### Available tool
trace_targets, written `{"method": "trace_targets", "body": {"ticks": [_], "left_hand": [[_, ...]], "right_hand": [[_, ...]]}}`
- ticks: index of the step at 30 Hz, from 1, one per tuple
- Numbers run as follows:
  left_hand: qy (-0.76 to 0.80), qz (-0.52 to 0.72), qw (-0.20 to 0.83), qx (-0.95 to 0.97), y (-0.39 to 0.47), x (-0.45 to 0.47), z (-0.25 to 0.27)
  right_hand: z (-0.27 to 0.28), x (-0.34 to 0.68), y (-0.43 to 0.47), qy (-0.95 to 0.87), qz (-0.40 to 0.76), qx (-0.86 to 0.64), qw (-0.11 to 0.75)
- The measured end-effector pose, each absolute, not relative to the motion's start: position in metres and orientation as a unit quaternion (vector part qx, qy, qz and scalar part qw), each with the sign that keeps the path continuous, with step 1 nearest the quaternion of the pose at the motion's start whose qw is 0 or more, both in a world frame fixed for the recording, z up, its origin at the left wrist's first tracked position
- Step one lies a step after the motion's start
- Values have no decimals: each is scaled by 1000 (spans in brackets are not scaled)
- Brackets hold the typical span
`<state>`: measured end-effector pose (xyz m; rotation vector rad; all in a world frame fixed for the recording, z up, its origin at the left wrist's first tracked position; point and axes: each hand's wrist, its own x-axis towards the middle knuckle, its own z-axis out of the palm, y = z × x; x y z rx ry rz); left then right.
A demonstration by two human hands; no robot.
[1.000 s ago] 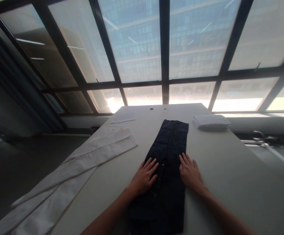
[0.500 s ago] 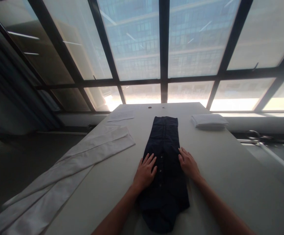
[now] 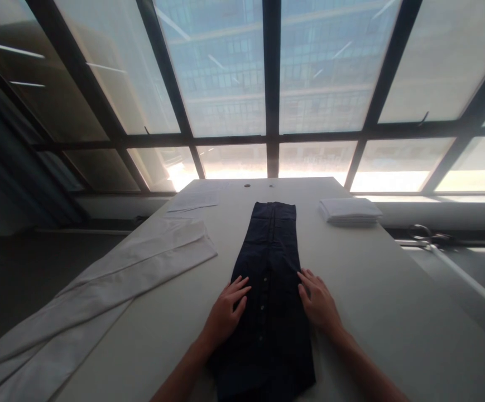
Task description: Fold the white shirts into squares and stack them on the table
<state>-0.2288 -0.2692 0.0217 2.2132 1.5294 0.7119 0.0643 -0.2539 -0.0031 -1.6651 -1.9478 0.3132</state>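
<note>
A dark navy buttoned shirt [image 3: 273, 251] lies folded into a long narrow strip in the middle of the white table [image 3: 175, 335]. Small light buttons run down its centre, and its near end passes out of the bottom of the view. My left hand [image 3: 227, 307] rests on the left edge of the shirt, its fingers laid out over the cloth. Along the opposite edge is my right hand [image 3: 320, 301], fingertips touching the fabric and fingers extended. Neither hand is closed round the cloth.
White long cloth, perhaps trousers [image 3: 112, 290], spreads across the table's left side. Behind it lie paper sheets [image 3: 194, 200]. A folded white cloth stack [image 3: 350, 212] sits at the far right. Large windows [image 3: 313, 67] rise beyond the table; a white pole [image 3: 468, 279] is at the right.
Both hands have slid nearer to me along the shirt's edges. The camera view has shifted slightly, so the table and the things on it appear farther left.
</note>
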Motion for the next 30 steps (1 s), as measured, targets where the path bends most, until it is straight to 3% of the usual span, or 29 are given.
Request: {"method": "trace_targets", "body": {"ticks": [11,30], "left_hand": [[542,216,107,805,-285,-227,18],[508,253,145,811,-272,-231,15]], "right_hand": [[-3,64,-270,-717,141,-615,296],[6,60,-262,-702,117,-638,293]]}}
